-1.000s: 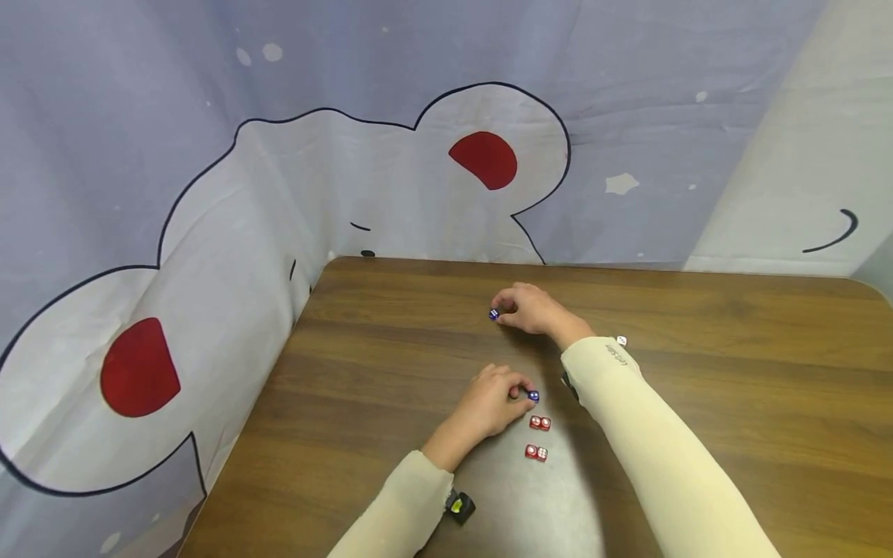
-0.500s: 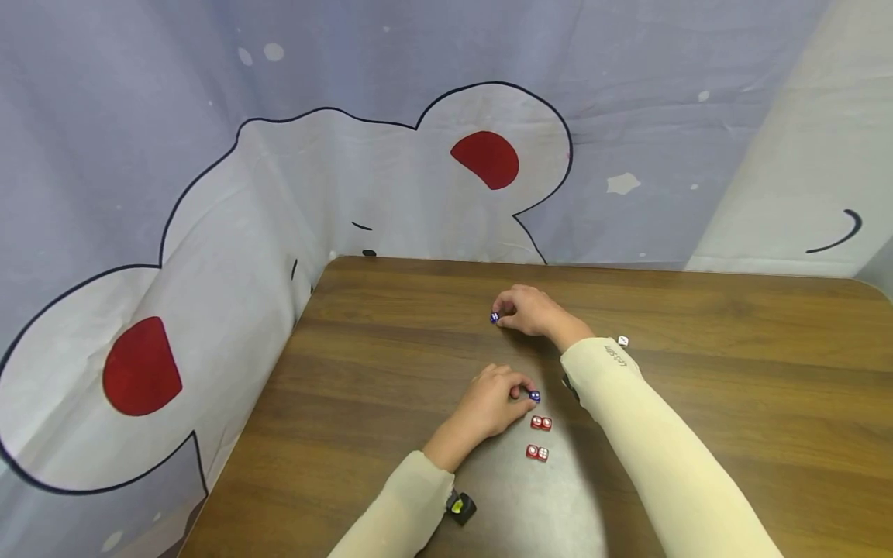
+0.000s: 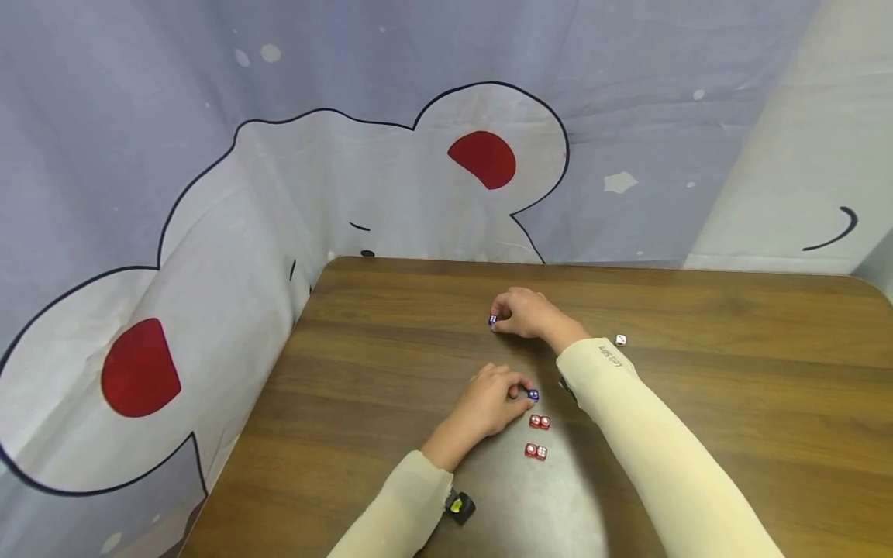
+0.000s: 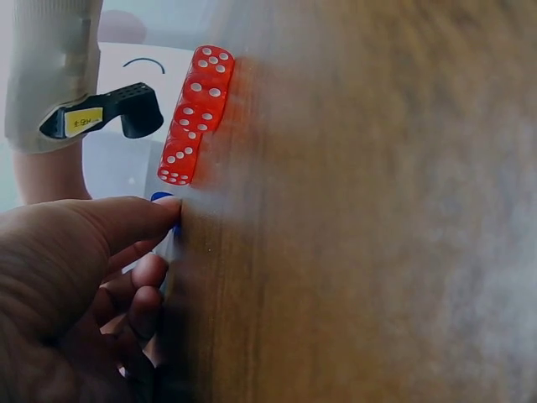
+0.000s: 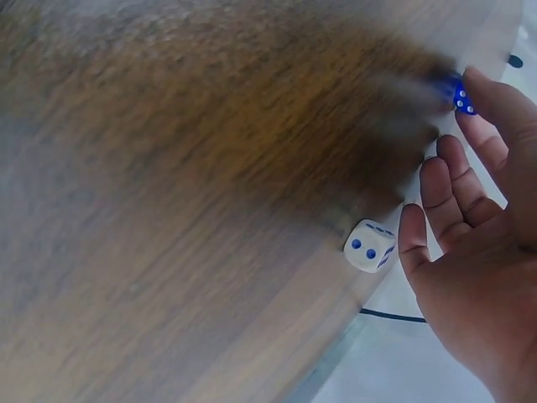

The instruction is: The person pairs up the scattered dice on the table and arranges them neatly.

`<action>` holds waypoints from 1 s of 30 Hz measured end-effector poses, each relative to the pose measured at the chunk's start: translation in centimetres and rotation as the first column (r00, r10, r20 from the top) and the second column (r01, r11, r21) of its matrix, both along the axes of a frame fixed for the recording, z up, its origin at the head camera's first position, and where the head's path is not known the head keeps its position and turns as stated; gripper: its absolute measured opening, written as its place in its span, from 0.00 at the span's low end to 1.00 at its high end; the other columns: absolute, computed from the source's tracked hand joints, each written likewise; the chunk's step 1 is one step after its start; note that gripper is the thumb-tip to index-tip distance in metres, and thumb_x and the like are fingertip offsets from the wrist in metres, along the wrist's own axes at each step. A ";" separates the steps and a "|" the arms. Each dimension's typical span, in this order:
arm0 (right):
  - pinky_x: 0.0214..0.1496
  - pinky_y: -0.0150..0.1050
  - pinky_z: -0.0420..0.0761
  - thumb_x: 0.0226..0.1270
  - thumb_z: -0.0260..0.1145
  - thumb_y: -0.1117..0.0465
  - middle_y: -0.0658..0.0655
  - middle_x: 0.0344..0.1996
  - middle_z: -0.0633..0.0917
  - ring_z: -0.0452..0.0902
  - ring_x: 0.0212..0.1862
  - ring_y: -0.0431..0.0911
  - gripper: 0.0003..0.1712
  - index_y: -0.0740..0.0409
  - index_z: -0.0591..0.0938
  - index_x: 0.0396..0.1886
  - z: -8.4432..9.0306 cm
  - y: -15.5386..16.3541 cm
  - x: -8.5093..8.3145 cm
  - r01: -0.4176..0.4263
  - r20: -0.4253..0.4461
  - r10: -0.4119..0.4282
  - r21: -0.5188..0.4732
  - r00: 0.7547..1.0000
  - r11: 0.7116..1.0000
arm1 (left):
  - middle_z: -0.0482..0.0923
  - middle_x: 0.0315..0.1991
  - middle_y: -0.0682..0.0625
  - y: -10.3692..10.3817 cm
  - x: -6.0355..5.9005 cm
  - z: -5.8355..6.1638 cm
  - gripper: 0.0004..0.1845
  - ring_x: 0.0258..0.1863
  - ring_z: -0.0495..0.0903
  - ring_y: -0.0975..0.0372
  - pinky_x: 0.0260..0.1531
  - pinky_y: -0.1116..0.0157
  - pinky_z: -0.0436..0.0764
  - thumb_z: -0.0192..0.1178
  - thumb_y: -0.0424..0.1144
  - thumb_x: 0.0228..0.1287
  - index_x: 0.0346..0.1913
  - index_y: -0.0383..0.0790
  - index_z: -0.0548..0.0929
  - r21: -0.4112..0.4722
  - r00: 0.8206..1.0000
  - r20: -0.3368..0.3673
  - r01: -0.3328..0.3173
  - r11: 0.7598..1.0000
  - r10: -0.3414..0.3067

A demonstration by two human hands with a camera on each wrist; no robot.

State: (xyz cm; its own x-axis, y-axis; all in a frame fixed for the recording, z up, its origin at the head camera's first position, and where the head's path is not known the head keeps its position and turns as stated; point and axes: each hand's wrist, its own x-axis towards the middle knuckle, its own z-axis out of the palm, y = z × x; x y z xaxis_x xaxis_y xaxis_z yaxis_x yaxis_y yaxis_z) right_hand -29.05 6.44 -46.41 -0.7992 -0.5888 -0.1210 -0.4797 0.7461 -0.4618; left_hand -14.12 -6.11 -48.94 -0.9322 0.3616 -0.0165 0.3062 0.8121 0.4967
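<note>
In the head view my left hand (image 3: 488,399) pinches a blue die (image 3: 533,394) between thumb and forefinger, low at the table. The left wrist view shows only slivers of that die past the thumb (image 4: 138,220). Farther back, my right hand (image 3: 528,314) pinches another blue die (image 3: 492,319) with its fingertips. White pips show on this blue die (image 5: 463,99) in the right wrist view, while the other fingers are loosely bent. Two pairs of red dice lie just nearer to me than the left hand: one pair (image 3: 539,421) right below it, the other pair (image 3: 536,451) closer still.
A white die (image 3: 620,339) with dark pips rests on the wooden table (image 3: 753,387), just beyond the right sleeve (image 3: 628,411). Behind the table's back edge hangs a printed curtain (image 3: 391,178). A black wrist device (image 3: 460,507) sits at the left cuff.
My right hand has come slightly toward me with its blue die, which has turned a little in the fingers. The left hand and the red dice have stayed in place.
</note>
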 end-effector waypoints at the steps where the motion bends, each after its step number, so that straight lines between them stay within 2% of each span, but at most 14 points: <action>1: 0.53 0.54 0.72 0.64 0.74 0.52 0.54 0.40 0.81 0.77 0.47 0.50 0.12 0.52 0.84 0.43 0.0 0.0 0.0 0.001 -0.001 -0.001 0.006 1.000 1.000 | 0.69 0.28 0.61 0.0 0.0 0.0 0.09 0.34 0.66 0.68 0.36 0.70 0.65 0.69 0.49 0.65 0.44 0.52 0.87 -0.001 1.000 -0.001 0.001 1.000 -0.001; 7: 0.51 0.52 0.73 0.66 0.72 0.54 0.53 0.38 0.80 0.75 0.44 0.49 0.08 0.51 0.84 0.39 -0.1 0.2 0.3 0.005 -0.010 -0.005 0.020 1.000 1.000 | 0.70 0.28 0.60 0.2 0.0 -0.1 0.08 0.34 0.66 0.68 0.36 0.69 0.65 0.69 0.49 0.65 0.44 0.52 0.87 0.008 1.000 -0.006 0.008 1.000 -0.008; 16: 0.45 0.47 0.75 0.65 0.72 0.57 0.52 0.33 0.77 0.73 0.38 0.47 0.06 0.52 0.84 0.37 0.2 1.1 1.1 -0.070 -0.058 0.071 0.020 0.996 0.997 | 0.70 0.28 0.61 0.1 -0.2 -0.3 0.09 0.34 0.66 0.67 0.38 0.68 0.66 0.70 0.48 0.64 0.43 0.51 0.88 0.028 1.000 -0.011 0.005 1.000 -0.004; 30: 0.39 0.42 0.75 0.66 0.71 0.60 0.50 0.28 0.79 0.74 0.34 0.44 0.05 0.53 0.83 0.36 0.1 2.7 4.3 -0.158 -0.075 0.159 0.026 0.984 0.987 | 0.71 0.28 0.60 0.2 -0.1 -0.4 0.07 0.34 0.67 0.66 0.39 0.67 0.67 0.71 0.47 0.64 0.42 0.51 0.88 0.047 1.000 -0.010 0.004 0.999 -0.003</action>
State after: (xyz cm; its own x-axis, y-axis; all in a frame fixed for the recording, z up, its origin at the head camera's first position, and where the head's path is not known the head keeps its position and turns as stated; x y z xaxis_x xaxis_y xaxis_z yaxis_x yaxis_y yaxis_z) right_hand -24.77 9.17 -46.28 -0.7033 -0.7067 -0.0763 -0.6257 0.6664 -0.4054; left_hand -14.25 -5.94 -49.36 -0.9310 0.3649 0.0097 0.3140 0.7870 0.5310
